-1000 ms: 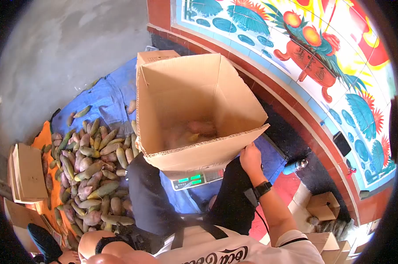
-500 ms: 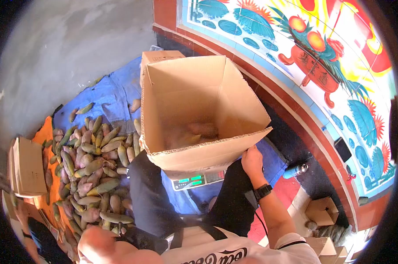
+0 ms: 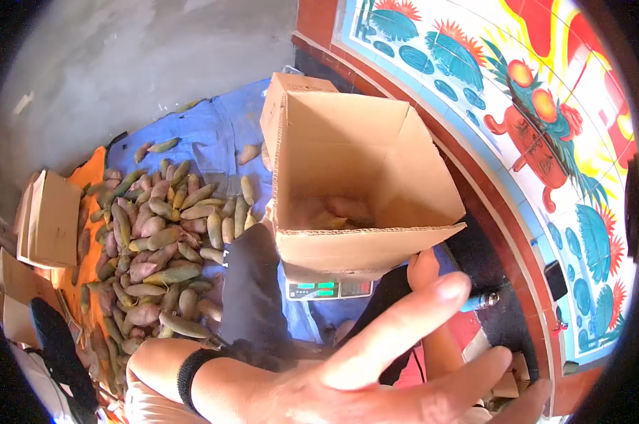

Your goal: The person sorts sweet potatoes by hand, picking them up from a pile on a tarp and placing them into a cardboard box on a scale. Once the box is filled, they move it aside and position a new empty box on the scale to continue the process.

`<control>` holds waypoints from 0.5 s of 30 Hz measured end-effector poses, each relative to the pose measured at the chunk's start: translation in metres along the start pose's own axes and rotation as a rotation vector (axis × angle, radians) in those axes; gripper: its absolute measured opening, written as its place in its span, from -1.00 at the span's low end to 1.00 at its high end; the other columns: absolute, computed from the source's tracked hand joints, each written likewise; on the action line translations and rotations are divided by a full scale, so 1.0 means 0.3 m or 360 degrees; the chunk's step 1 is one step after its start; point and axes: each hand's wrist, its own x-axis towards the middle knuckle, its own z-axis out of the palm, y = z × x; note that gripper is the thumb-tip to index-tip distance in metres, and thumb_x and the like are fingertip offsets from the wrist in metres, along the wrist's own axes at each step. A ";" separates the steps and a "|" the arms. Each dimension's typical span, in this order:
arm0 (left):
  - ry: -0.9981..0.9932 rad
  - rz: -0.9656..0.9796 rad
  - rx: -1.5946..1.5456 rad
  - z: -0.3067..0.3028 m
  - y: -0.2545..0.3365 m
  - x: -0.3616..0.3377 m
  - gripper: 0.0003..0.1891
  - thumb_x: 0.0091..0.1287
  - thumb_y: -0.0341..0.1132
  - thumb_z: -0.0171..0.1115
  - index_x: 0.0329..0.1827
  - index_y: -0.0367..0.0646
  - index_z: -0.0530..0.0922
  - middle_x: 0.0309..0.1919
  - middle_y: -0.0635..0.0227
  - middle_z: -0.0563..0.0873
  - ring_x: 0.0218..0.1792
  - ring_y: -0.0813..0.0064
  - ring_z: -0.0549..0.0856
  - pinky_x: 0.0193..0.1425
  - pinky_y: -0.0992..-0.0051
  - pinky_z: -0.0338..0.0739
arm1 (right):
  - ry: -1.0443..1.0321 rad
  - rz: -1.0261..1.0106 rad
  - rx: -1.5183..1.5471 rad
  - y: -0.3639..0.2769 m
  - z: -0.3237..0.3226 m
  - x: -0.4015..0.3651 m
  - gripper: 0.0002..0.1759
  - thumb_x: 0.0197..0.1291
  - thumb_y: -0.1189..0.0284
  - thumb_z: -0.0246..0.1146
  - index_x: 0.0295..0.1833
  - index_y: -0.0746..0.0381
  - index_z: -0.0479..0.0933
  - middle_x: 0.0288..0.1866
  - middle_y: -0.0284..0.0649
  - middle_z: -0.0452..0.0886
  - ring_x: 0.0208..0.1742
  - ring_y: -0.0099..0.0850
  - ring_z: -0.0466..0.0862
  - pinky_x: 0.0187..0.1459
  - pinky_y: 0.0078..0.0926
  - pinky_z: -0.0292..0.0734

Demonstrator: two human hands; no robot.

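A tall, open-topped cardboard box [image 3: 362, 251] stands on a digital scale [image 3: 330, 290] with lit green displays, between my knees. A few pinkish-brown and yellowish roots [image 3: 344, 210] lie at its bottom. My left hand [image 3: 383, 378] is large and close to the camera, fingers spread, holding nothing; a black band [image 3: 186, 381] circles its wrist. Behind those fingers, my right hand [image 3: 423, 270] is right at the box's lower right front side, its fingers mostly hidden.
Long green and pinkish roots [image 3: 165, 265] form a big heap on blue [image 3: 217, 131] and orange sheets at left. More cardboard boxes stand behind the box [image 3: 291, 88] and at far left [image 3: 51, 219]. A painted tile wall [image 3: 475, 106] runs along the right; a blue bottle [image 3: 480, 302] lies near it.
My left hand has swung from the lower left across to the right, in front of my body, fingers spreading. The view has shifted left; my right hand stays by the box.
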 end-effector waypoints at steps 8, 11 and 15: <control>-0.0012 -0.0030 0.0013 -0.019 -0.015 -0.023 -0.92 0.11 -0.37 0.21 -0.44 0.01 0.47 -0.53 0.44 0.59 -0.41 0.55 0.64 0.39 -0.03 -0.02 | 0.0109 -0.0115 0.0027 -0.006 -0.017 -0.003 -0.74 0.06 0.57 0.07 -0.09 0.36 0.42 -0.18 0.14 0.54 -0.18 0.10 0.55 -0.16 -0.05 0.45; -0.0019 -0.0023 0.0010 -0.026 -0.005 -0.032 -0.93 0.11 -0.37 0.21 -0.43 0.01 0.48 -0.54 0.44 0.59 -0.41 0.55 0.65 0.39 -0.03 -0.03 | 0.0108 -0.0099 -0.0017 0.018 0.004 -0.002 -0.75 0.04 0.58 0.07 -0.11 0.38 0.41 -0.19 0.15 0.54 -0.19 0.10 0.55 -0.16 -0.06 0.45; -0.0023 -0.0021 -0.0001 -0.028 -0.006 -0.035 -0.94 0.11 -0.37 0.21 -0.42 0.00 0.49 -0.55 0.43 0.60 -0.41 0.56 0.65 0.39 -0.04 -0.06 | 0.0191 -0.0136 -0.0025 0.028 0.017 -0.009 -0.75 0.02 0.58 0.09 -0.13 0.39 0.41 -0.21 0.15 0.54 -0.21 0.09 0.55 -0.16 -0.06 0.45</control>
